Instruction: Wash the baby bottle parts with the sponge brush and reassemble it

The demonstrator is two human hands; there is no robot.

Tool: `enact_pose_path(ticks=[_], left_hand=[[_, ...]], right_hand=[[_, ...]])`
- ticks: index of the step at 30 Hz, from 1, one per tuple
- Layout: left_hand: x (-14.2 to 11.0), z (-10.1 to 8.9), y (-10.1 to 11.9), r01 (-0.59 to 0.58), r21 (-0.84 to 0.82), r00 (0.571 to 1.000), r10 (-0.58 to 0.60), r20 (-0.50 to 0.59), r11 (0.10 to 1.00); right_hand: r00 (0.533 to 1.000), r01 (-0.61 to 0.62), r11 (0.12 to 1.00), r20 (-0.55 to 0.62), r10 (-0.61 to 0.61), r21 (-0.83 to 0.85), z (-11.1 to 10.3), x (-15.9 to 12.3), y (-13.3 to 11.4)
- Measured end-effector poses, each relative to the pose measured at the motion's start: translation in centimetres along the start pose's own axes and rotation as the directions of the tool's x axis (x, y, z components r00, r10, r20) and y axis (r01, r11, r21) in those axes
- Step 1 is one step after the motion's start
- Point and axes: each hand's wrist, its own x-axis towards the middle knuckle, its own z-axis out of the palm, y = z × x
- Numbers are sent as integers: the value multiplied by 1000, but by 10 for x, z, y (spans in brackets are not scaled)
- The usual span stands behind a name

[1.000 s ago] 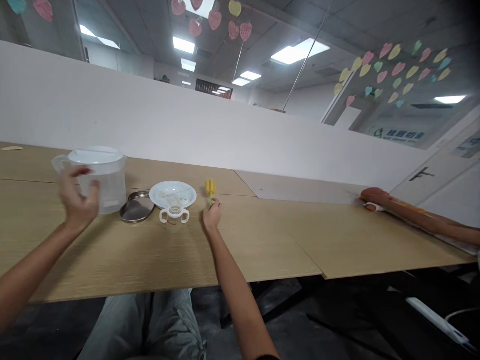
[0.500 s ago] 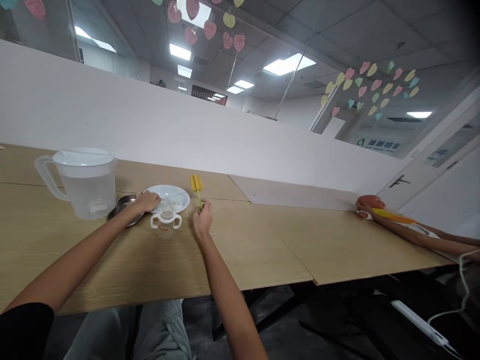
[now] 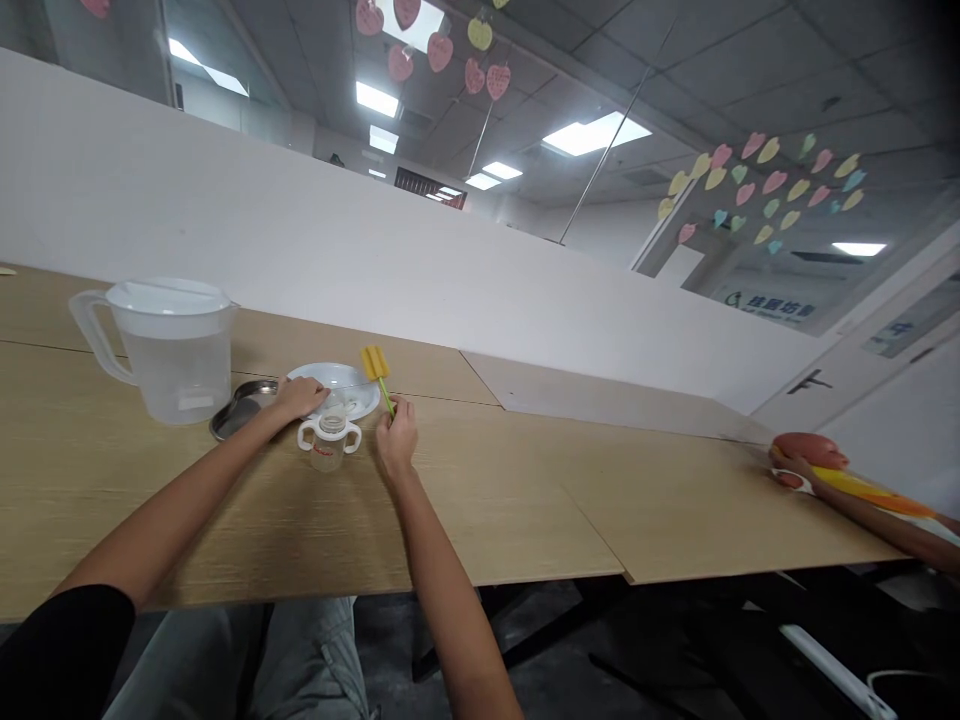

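Observation:
My right hand is closed around the green stick of a bottle brush whose yellow sponge head points up and to the left. My left hand rests on the near rim of a white plate, fingers curled; whether it holds anything I cannot make out. A small clear baby bottle with two white handles stands upright between my hands, just in front of the plate.
A clear plastic jug with a white lid and water in it stands at the left. A metal dish lies between jug and plate. Another person's arm with an orange-red object lies on the wooden table at far right.
My left hand has moved from near the jug to the plate's rim. The right hand has stayed on the brush, whose head now tilts more to the left. The camera has shifted.

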Motion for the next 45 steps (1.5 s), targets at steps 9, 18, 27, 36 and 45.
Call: enact_pose_path(ticks=[9,18,27,36,45], left_hand=[[-10,-2,5,-20,-59,1000,21,21,998],[-16,-5,6,-43,-73,995,49,81,996],[-33,-9,8,-71,-85,991,80,104,994],[-50,-8,9,-81,-55,992,86,93,995],[-46,-14,6,-22,-66,999,21,-28,998]], right_hand=[[999,-48,994,17,47,93,10,3,5],[998,-69,979,0,71,193,17,6,11],[997,-81,980,0,83,181,13,6,8],[993,-44,951,-88,74,306,22,7,15],[984,38,926,-177,32,375,28,9,21]])
